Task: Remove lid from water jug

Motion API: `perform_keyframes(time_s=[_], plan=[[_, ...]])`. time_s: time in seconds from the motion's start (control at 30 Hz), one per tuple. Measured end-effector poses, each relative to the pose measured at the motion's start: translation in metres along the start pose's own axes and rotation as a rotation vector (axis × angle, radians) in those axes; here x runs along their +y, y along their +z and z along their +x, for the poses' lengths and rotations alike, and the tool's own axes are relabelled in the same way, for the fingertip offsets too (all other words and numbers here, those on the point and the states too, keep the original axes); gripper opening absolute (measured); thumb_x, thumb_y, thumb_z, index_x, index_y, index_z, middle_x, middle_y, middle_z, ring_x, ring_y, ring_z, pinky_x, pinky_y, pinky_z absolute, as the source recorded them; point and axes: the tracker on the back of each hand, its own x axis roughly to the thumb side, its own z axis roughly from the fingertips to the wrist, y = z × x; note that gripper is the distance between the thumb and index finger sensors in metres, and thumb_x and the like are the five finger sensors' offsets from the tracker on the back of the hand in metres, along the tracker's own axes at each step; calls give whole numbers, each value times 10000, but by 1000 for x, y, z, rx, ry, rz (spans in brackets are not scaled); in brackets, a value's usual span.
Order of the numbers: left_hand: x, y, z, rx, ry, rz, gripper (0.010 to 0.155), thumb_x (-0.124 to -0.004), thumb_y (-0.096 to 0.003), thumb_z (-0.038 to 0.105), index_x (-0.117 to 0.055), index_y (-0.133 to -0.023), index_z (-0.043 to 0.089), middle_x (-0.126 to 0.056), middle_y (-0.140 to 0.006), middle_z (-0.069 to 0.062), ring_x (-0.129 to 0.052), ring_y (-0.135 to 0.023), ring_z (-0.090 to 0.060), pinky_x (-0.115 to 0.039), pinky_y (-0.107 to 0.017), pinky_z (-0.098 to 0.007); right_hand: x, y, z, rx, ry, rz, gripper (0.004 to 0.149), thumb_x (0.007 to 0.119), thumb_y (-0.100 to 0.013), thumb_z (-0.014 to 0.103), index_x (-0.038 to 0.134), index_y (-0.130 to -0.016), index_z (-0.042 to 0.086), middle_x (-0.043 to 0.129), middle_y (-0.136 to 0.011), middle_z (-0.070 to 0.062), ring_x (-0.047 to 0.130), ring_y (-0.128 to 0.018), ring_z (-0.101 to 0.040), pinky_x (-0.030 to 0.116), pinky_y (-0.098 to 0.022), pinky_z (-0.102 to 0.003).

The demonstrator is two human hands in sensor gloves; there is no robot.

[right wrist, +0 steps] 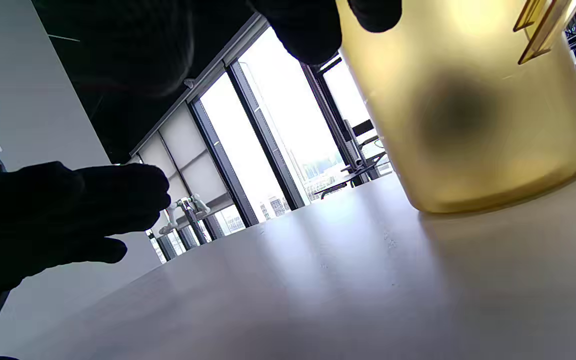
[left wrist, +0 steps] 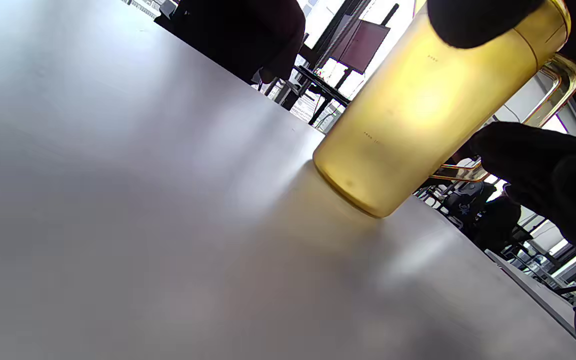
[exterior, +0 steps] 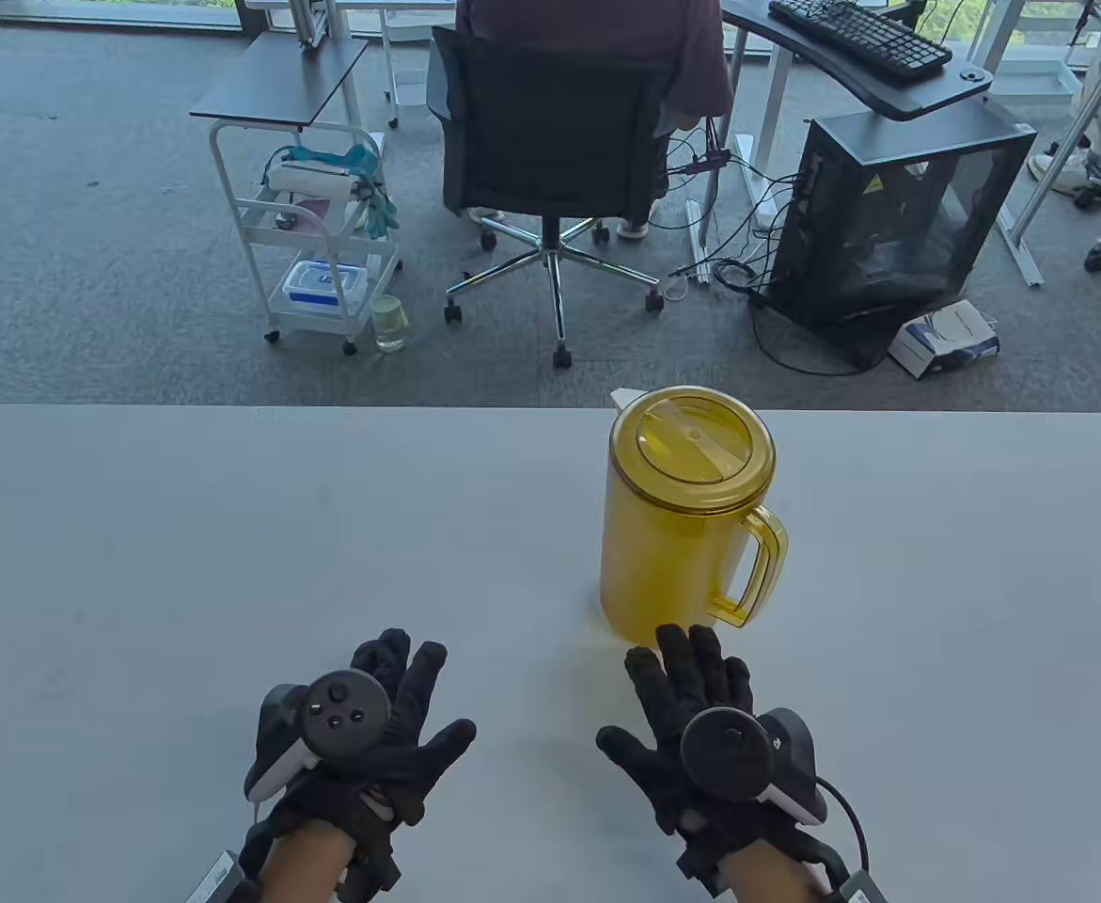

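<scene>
Standing upright on the table, the lidded water jug points its handle rightward; both hands' fingers lie relaxed, empty, near its base.

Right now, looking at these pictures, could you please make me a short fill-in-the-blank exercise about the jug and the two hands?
1. The lid is still ____ the yellow jug.
2. The jug's handle points toward the table view's ____ side.
3. The hand nearer the jug is the ____ hand.
4. The left hand holds ____.

Missing words: on; right; right; nothing
</scene>
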Motion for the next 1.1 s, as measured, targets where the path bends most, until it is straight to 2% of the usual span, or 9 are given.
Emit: perform_keyframes(time_s=[0.17,0.63,1.1], plan=[[-2,-2,1,-1,-11,-13,898,-616,-552,694,-242,-1161,151,-104,-1183,-323,-108,-1040,-623,-300,-630,-777,1,0,0,2,-5,16,870,684,-512,617,477,-1095,6,318,-1133,-319,240,-995,-631,255,-611,-765],[-1,0,2,-15,7,10,892,-620,-550,692,-257,-1161,152,-119,-1190,-326,-125,-1044,-623,-302,-631,-777,-18,4,-1,-17,-42,-88,884,680,-512,626,449,-1098,5,319,-1134,-317,253,-998,-630,256,-609,-767],[0,0,1,-18,16,21,892,-622,-549,690,-263,-1161,150,-133,-1193,-327,-138,-1046,-625,-305,-631,-776,-43,16,-5,-21,-55,-316,934,677,-512,638,341,-1102,-2,234,-1129,-320,187,-994,-621,220,-601,-766]])
